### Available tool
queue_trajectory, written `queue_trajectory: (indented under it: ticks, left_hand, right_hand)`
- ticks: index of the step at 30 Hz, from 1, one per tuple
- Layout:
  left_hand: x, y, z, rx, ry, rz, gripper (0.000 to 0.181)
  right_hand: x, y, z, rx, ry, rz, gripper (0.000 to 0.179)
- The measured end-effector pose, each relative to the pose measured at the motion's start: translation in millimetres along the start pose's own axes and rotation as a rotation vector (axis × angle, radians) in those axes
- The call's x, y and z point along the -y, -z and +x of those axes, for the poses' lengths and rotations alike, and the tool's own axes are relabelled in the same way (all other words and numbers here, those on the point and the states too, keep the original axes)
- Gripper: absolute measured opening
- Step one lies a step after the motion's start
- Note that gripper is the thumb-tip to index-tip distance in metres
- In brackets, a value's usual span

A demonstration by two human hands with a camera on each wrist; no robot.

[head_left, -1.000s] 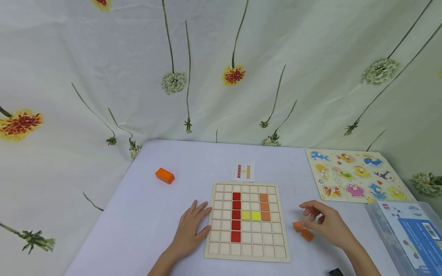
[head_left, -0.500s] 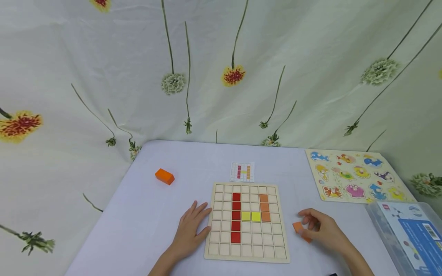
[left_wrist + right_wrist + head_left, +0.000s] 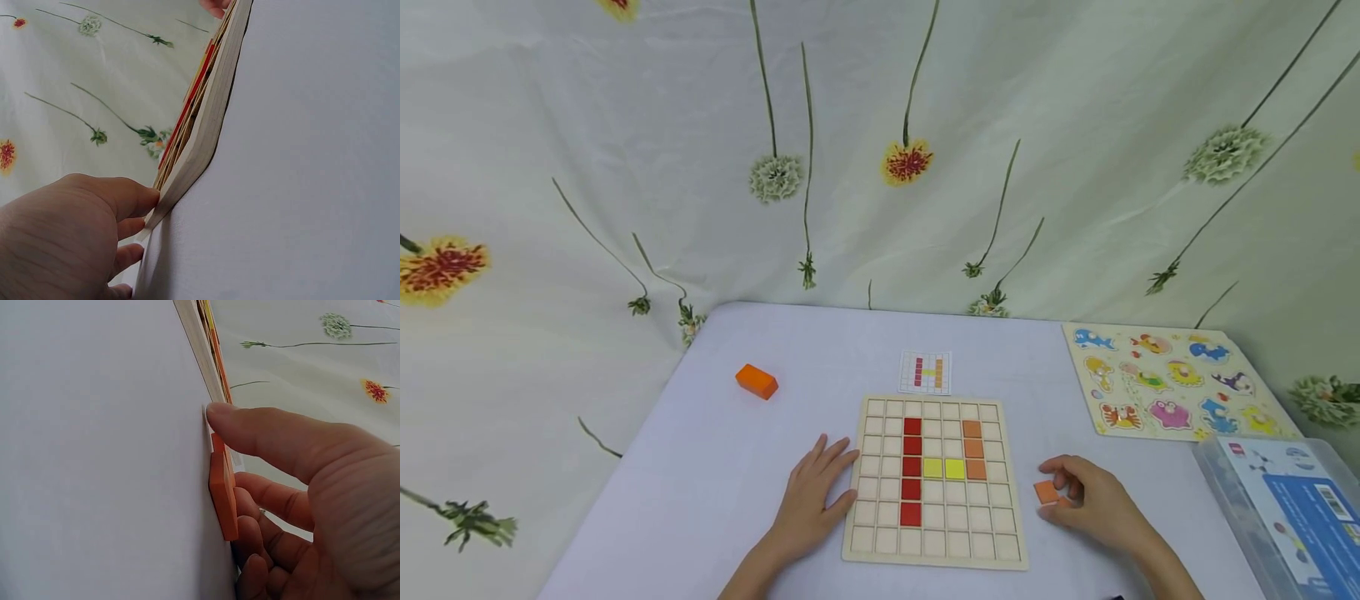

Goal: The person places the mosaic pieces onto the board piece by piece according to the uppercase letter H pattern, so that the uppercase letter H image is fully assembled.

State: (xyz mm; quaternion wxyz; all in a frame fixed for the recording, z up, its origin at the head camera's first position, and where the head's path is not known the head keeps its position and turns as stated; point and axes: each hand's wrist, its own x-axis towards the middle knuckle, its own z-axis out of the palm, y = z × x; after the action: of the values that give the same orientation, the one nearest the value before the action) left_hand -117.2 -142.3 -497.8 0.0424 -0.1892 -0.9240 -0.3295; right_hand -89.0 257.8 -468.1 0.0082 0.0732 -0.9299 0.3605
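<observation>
My left hand (image 3: pixel 811 507) lies spread on the table, its fingertips and thumb at the left edge of a wooden grid board (image 3: pixel 936 546). A column of red tiles (image 3: pixel 912 467), a pair of yellow tiles (image 3: pixel 954 469) and a shorter orange column (image 3: pixel 974 448) fill some squares. Right of the board, my right hand (image 3: pixel 1093 500) curls its thumb and fingers around a loose orange tile (image 3: pixel 224 497). Another orange tile (image 3: pixel 1047 492) lies against it, nearer the board. In the right wrist view the fingers touch the held tile's side, with the thumb beyond its far end.
A small pattern card (image 3: pixel 926 372) lies behind the board. An orange block (image 3: pixel 756 381) sits at the left back. On the right are a sea-animal puzzle board (image 3: pixel 1172 379) and a clear plastic case (image 3: pixel 1285 508). A flowered cloth (image 3: pixel 850 225) hangs behind the table.
My right hand has come down and left onto the loose orange tiles, its thumb and fingers closing around one. The left hand has stayed in place.
</observation>
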Motion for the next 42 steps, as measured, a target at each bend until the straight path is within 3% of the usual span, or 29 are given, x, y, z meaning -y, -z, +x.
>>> queue_trajectory:
  ticks: [26, 35, 42]
  left_hand:
    - [-1.9, 2.4, -0.9, 0.008, 0.015, 0.004, 0.050]
    - [-3.1, 2.6, -1.5, 0.006, 0.014, 0.007, 0.050]
    - [-3.5, 2.1, 0.5, -0.022, -0.025, 0.014, 0.049]
  right_hand:
    - [-0.1, -2.4, 1.9, 0.012, -0.064, -0.007, 0.026]
    - [0.1, -3.2, 1.4, -0.001, -0.048, -0.018, 0.024]
    - [-1.0, 2.1, 4.7, 0.003, -0.101, -0.005, 0.021]
